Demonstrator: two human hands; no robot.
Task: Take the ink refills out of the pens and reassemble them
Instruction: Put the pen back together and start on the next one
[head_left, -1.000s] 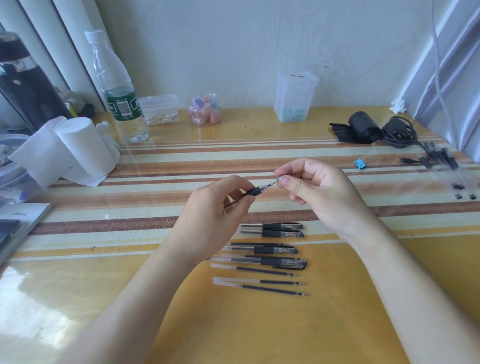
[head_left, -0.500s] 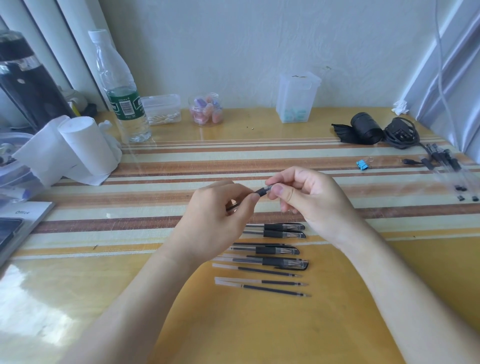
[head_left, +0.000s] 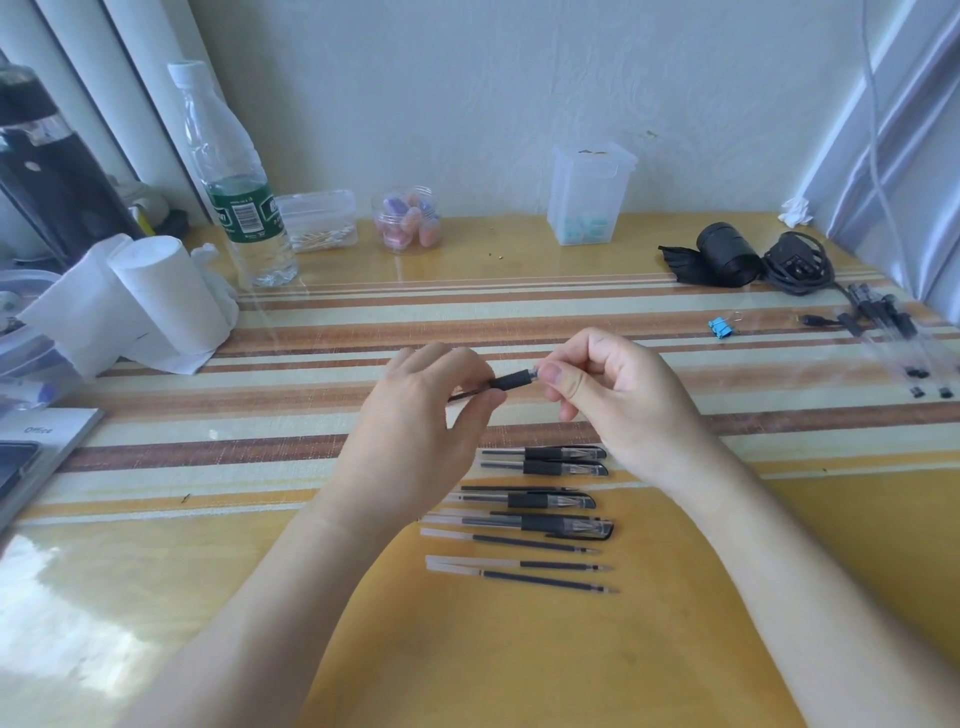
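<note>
Both hands hold one black pen (head_left: 511, 382) above the table's striped middle. My left hand (head_left: 426, 410) pinches its barrel just behind the black rubber grip. My right hand (head_left: 602, 395) pinches the tip end between thumb and fingers, so the tip itself is hidden. Below the hands several capped pens (head_left: 550, 501) lie in a row on the yellow table. Closer to me lie three loose ink refills (head_left: 524, 569), tips pointing right.
More clear pens and small black caps (head_left: 893, 332) lie at the right edge, beside a blue binder clip (head_left: 721, 327) and black cable bundle (head_left: 795, 262). A water bottle (head_left: 234, 197), tissue roll (head_left: 166, 296) and small plastic containers (head_left: 589, 197) stand along the back and left.
Both hands have come closer together. My right thumb and fingers now cover the pen's tip end, which showed between the hands a second ago.
</note>
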